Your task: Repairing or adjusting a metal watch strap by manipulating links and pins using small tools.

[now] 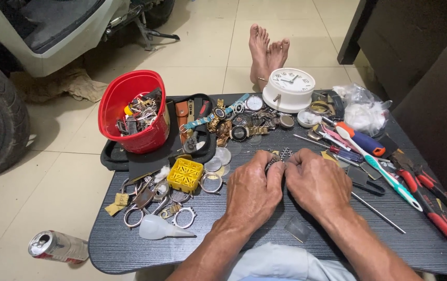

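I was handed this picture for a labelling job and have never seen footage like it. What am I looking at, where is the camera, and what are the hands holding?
There is no machine here: a person works with two bare hands. The single camera sits on that person's head and looks down, so the arms enter from the bottom edge. The left hand and the right hand meet over a small metal watch band, pinching it between the fingers. They work above a low dark wood-grain table crowded with parts. At the left stands a red plastic bucket filled with watch pieces, near a small yellow plastic crate. Behind the hands sits a round white alarm clock. To the right lie a teal and white toothbrush and red-handled pliers. A crushed drink can lies on the tiled floor.
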